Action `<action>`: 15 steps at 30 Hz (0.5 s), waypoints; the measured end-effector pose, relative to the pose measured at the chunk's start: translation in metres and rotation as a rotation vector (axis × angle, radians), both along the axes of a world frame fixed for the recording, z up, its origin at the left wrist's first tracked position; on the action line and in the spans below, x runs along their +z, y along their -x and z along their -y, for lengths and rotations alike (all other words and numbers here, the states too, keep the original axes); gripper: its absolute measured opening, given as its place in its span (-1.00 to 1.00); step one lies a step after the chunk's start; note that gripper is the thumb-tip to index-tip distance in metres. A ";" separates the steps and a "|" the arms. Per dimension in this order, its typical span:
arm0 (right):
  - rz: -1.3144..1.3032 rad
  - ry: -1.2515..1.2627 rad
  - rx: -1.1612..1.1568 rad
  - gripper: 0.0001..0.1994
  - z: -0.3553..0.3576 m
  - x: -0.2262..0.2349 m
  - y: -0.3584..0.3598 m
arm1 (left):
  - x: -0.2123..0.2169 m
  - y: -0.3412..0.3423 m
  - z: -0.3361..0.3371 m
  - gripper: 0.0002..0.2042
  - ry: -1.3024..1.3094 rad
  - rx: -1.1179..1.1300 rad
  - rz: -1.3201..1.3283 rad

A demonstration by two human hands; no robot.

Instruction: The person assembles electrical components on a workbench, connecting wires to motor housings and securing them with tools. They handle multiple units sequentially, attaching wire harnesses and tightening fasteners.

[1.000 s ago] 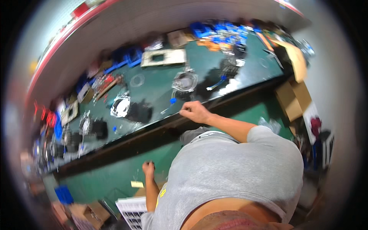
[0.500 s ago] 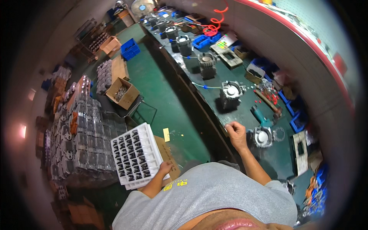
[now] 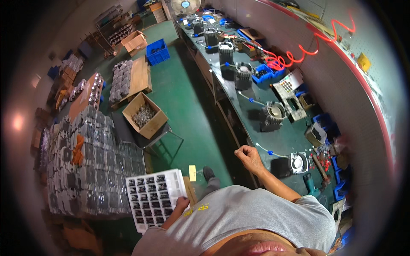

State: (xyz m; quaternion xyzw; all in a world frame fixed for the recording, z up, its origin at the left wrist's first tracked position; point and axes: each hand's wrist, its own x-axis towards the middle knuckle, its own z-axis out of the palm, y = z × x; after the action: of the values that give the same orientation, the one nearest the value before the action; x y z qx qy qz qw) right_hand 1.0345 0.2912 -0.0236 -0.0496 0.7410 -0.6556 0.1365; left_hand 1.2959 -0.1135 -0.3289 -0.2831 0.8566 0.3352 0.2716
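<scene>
My left hand (image 3: 183,202) grips the near edge of a white tray (image 3: 175,181), its fingers partly hidden. Rows of small black parts (image 3: 149,198) fill the tray's compartments. A piece of brown cardboard (image 3: 189,191) shows along the tray's edge. Curled fingers close my right hand (image 3: 250,158), which hangs in the air by the bench's near edge; nothing shows in it. The closest thing on the bench is a grey metal housing with a round white centre (image 3: 297,163). A pale tube with a blue fitting (image 3: 270,152) lies beside it.
A long bench (image 3: 267,138) runs along my right with several more housings. A teal power tool (image 3: 311,184) and blue bins lie there. To my left are stacked, wrapped metal parts (image 3: 92,170) and an open carton (image 3: 145,116) on a chair. A blue crate (image 3: 157,52) stands farther off.
I have stepped forward along the bench, so the housings and the carton sit nearer. The tray stays in my left hand. My right hand has swung out past the bench edge.
</scene>
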 end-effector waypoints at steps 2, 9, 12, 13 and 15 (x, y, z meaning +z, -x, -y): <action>-0.028 -0.042 0.019 -0.72 0.036 0.011 0.040 | 0.006 0.110 0.021 -0.67 0.121 -0.260 -0.164; -0.017 -0.006 0.033 -0.77 0.122 0.015 0.165 | 0.093 0.422 0.058 -0.71 -0.154 -0.127 -0.517; 0.041 -0.033 -0.014 -0.80 0.127 0.005 0.215 | 0.102 0.485 0.067 -0.71 -0.178 -0.115 -0.542; 0.062 -0.026 -0.042 -0.80 0.128 0.002 0.233 | 0.101 0.501 0.068 -0.71 -0.183 -0.112 -0.543; 0.058 -0.020 -0.070 -0.81 0.136 -0.007 0.274 | 0.074 0.511 0.099 -0.70 -0.200 -0.241 -0.428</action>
State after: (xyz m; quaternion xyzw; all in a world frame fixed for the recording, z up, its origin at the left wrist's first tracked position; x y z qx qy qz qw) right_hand 0.7610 0.1552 -0.0304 -0.0033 0.7444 -0.6539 0.1355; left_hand 0.7852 -0.2124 -0.2550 -0.0734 0.8848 0.4355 0.1489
